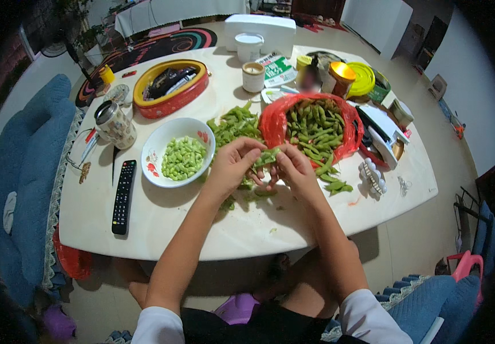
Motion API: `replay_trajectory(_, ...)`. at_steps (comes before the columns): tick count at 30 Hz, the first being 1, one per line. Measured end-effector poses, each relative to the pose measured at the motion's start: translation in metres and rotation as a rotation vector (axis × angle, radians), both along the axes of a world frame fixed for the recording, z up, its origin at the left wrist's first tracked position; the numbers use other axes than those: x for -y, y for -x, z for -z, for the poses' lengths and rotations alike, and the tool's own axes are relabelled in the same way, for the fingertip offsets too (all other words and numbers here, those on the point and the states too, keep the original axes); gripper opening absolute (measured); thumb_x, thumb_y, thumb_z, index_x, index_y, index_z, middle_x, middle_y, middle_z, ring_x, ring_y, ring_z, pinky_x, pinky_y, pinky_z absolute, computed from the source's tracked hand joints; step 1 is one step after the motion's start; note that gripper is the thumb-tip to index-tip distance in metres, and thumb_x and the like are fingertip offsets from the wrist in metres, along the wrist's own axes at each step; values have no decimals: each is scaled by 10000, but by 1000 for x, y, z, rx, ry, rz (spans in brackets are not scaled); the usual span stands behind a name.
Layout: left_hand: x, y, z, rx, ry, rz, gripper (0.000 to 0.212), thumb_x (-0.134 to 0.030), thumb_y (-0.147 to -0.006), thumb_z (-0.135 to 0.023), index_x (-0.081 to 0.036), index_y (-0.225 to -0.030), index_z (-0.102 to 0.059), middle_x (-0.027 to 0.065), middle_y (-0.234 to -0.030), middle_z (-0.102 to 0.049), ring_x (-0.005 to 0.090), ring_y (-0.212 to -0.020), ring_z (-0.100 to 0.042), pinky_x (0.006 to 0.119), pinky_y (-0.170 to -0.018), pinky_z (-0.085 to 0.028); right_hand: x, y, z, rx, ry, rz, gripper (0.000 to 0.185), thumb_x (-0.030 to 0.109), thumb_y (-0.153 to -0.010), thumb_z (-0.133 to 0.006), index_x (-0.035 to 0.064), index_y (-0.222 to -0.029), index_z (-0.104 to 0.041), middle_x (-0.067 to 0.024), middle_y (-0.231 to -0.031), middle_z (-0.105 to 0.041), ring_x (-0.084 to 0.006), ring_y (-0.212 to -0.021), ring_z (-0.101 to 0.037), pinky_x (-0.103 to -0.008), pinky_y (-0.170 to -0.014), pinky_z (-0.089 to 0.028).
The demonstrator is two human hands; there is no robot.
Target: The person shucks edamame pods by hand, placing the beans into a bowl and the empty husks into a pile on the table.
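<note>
Between my two hands, above the middle of the table, is a green soybean pod. My left hand pinches its left end with thumb and forefinger, while my right hand grips its right end. Left of my left hand stands a white floral bowl with shelled green beans in it. A heap of green pods or empty hulls lies behind my left hand and partly under it. Beyond my right hand an open red plastic bag holds whole pods, and several more pods lie in front of it.
On the left are a remote control, a patterned tumbler and a red-and-yellow oval box. A jar candle and a white foam box stand behind. To the right lie a beaded hair clip and a cluster of containers. The white table's front edge is near my forearms.
</note>
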State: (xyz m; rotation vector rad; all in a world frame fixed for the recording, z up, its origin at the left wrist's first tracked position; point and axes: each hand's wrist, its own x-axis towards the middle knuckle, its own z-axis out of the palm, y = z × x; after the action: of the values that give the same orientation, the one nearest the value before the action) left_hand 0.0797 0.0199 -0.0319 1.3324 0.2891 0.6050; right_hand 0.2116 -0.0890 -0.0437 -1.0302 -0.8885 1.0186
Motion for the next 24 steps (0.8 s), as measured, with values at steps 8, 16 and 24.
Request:
replay_trajectory(8,3,1,3,-97,59,7,167,-120,-909,-523,-4,-1028,-524,51,-765,-578,108,-569,-575,238,-480,-521,-5,-3,2,61,40,49,164,175,-937,-465,21,-925,-518,-23,-703,-518,-83,-604,-510,-224,-530,-436)
replay_trajectory(16,2,-1,9,-123,13,69,145,-149,-890,-569,-19,-924,-514,25,-637,-541,79,-484,-525,223,-403,-468,0,-5,-3,296,72,26,181,172,-941,-453,12,-884,-514,-14,-670,-517,-81,-573,-508,-224,-526,-441)
replay_trajectory(24,5,1,19,-91,-461,-88,234,-282,-893,-573,-64,-902,-491,-29,-590,-418,43,-467,-337,202,-422,-277,-3,-1,-3,256,100,-89,188,191,-941,-458,25,-864,-502,3,-652,-470,-78,-591,-490,-237,-545,-457)
